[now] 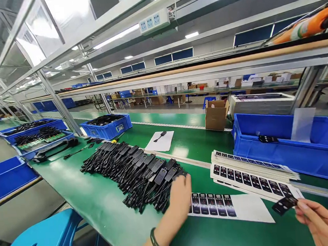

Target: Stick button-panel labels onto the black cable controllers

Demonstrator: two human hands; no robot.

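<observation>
My left hand point(180, 197), with a bracelet at the wrist, is at the right end of a long pile of black plastic modules with short cables point(138, 163). Its fingers are bent onto one black module point(179, 173) there, partly hidden behind them. Between thumb and fingers, my right hand point(320, 216) pinches a black printed label point(284, 204). A label sheet point(251, 207) lies between the hands, several dark labels on its left part and bare white backing on its right. Behind it is a stack of label sheets point(250, 180).
A single module point(161, 135) lies on white paper point(168, 142). Blue bins stand at the right point(283, 159) and back left point(123, 125). A cardboard box point(216, 117) stands at the back, and a blue stool point(39, 242) is at the table's front left edge.
</observation>
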